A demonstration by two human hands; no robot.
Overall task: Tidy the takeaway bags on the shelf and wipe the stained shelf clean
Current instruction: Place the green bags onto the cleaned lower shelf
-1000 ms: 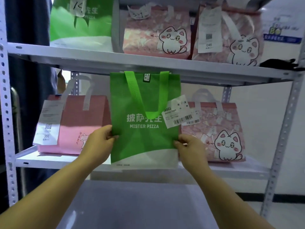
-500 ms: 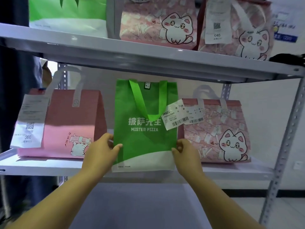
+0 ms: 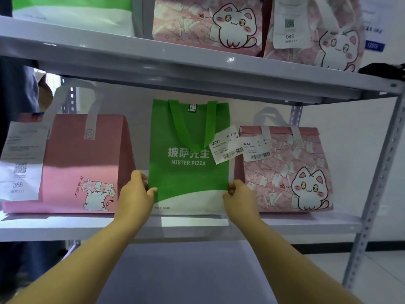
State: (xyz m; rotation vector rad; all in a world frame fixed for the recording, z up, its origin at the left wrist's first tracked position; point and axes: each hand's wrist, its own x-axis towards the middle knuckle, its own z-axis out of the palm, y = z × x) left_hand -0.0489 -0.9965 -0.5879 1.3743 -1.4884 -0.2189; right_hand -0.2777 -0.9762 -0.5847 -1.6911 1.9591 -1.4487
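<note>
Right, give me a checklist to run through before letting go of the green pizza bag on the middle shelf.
1. Both hands on the bag: ok. The left hand and right hand pinch the lower side edges of the green bag.
2. Bag upright: ok.
3. Base down on the middle shelf: ok, it appears to rest there.
4. Clear of neighbours: cannot tell. The plain pink bag and the cat-print pink bag sit very close on either side.
5. Order label readable: ok, faces forward, tilted.
6. Shelf stain wiped: cannot tell, no stain or cloth visible.
</note>
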